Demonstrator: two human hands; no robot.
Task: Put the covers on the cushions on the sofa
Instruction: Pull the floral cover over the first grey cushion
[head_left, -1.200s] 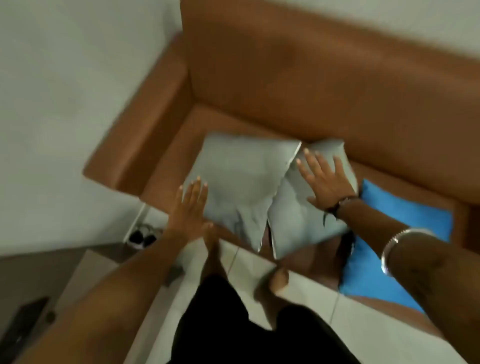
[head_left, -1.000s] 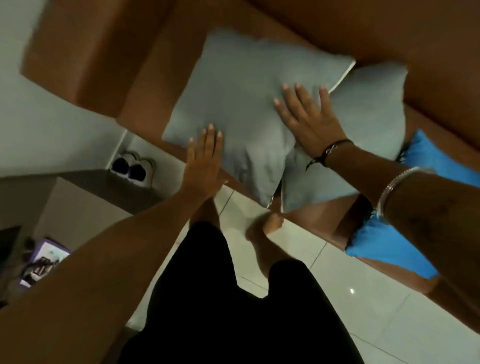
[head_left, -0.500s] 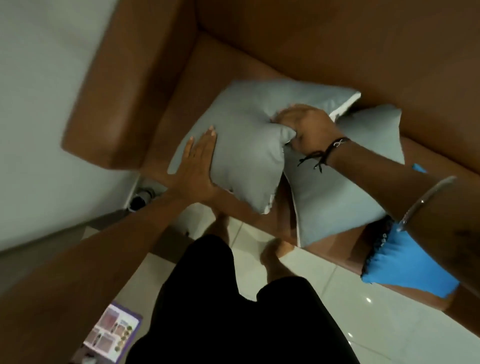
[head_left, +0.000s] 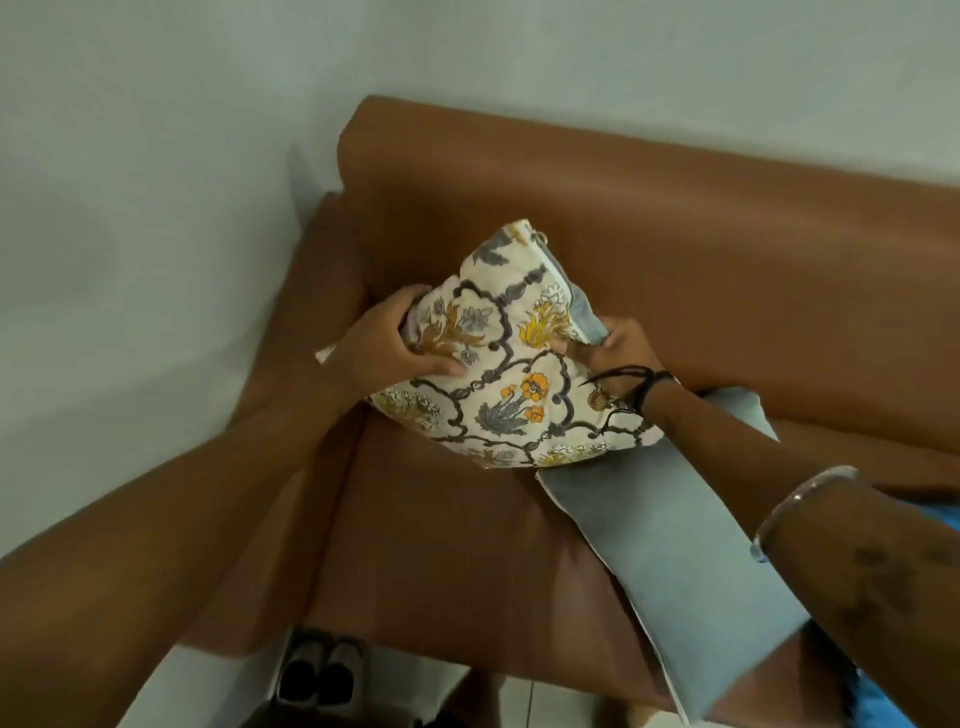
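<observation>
We've got the cream floral-print fabric cushion (head_left: 498, 374) up off the seat, over the left end of the brown leather sofa (head_left: 675, 249), near its armrest. A strip of plain grey fabric shows along the cushion's upper right edge; can't tell if that's the cover's reverse side or an inner pad.

Grip state:
- left hand (head_left: 384, 343): fingers curled round the cushion's left edge, thumb on the printed face, clamping fabric and filling together.
- right hand (head_left: 613, 353): closed into a pinch on the right edge, where print meets grey. Fingertips are buried in the fold, so exactly what they pinch is unclear.

A second cushion, flat pale grey fabric (head_left: 670, 561), lies on the seat to the right, touching the lower corner of the printed one and partly under our right forearm. A blue item (head_left: 883, 701) peeks out at the far right, mostly hidden.

Handling, our read: light, soft, fully compliant. It dents wherever we squeeze, so a mid-face grab just bunches cloth. Woven cover looks grippy, not slippery; nothing fragile. Best holds are seams and corners, one hand each side as now, pulling the cover taut against the filling. Grab cover only and the filling may slide inside; pinch both layers to move the whole thing.
</observation>
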